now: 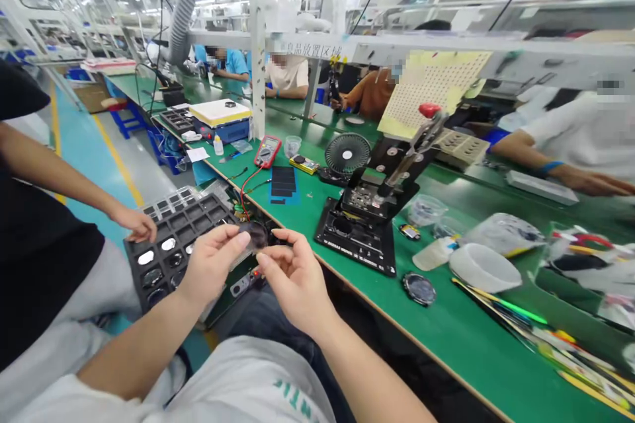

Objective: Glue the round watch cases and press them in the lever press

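In front of my lap, my left hand [211, 263] pinches a dark, glossy round disc [256, 235] between thumb and fingers. Something clear, like film, shows at the disc's lower edge. Close on its right side, my right hand [296, 277] has its fingers curled and its thumb drawn against them. Whatever those fingertips pinch is too small to make out. Below the hands lies a small grey device with a red light [247, 283]. A black compartment tray [166, 217] holding several round parts sits at the left, partly hidden by my left hand.
A person's hand [136, 221] rests over the tray's left side. On the green bench [436, 357] stand a black lever press [360, 234], a small fan [347, 153], a red multimeter [268, 151], a squeeze bottle [434, 254], a white roll [485, 268] and several thin tools. Co-workers sit opposite.
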Tool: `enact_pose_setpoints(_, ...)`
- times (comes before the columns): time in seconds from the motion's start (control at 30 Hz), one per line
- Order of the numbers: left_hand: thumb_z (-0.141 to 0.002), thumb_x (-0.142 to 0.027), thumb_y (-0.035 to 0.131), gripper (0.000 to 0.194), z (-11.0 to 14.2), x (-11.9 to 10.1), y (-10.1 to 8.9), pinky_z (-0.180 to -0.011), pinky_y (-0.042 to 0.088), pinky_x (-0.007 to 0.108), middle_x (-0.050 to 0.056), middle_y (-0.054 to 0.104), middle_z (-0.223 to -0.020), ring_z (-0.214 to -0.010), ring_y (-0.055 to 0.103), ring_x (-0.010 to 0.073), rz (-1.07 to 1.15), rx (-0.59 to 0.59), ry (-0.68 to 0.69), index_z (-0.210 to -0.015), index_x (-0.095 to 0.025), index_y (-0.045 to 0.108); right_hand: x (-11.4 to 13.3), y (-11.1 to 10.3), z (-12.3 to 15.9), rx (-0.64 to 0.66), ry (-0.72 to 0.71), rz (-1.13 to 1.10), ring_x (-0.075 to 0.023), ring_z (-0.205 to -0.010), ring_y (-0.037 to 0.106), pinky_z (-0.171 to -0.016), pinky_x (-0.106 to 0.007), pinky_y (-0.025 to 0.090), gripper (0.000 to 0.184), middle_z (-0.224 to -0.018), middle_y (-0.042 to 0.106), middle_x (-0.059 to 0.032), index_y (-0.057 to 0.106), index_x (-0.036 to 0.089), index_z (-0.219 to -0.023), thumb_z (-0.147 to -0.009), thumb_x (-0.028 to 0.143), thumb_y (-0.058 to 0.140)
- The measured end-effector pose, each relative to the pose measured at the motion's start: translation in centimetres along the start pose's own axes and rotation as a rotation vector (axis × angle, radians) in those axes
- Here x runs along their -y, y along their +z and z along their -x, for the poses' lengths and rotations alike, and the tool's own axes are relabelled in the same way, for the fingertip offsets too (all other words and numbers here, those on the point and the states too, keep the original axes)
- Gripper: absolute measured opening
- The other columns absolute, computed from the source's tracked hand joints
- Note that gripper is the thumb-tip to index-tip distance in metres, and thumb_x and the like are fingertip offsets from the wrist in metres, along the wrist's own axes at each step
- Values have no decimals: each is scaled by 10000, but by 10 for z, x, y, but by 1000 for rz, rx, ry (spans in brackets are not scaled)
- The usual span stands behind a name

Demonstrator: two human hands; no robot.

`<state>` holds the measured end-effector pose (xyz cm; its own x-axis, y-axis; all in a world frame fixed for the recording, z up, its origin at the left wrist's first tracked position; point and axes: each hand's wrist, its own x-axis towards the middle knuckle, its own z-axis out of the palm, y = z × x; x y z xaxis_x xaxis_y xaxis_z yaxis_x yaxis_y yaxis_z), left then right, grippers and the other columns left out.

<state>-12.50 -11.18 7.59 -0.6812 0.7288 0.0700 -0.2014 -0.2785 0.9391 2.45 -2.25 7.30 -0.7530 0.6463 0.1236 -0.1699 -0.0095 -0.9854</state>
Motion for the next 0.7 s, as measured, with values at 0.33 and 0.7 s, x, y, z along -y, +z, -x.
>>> enact_pose_setpoints(0.33,-469,-343,995,534,-40,-26,-39,-510,541,219,-21,688,-687,-538,652,124,109,-381,-37,-836,-147,659,-202,-80,14,77,297,814,-473,-1520,527,-1268,-753,330,429,-1501,672,-239,784,172,-1216,-900,458,738)
enact_pose_setpoints(0.7,-577,-413,969,568,-63,-19,-68,-564,505,195,-14,718,-792,-585,621,81,88,-461,29,-955,-180,616,-285,-134,49,-87,278,749,-393,-1512,567,-1305,-564,418,881,-1551,634,-237,732,104,-1368,-884,785,453)
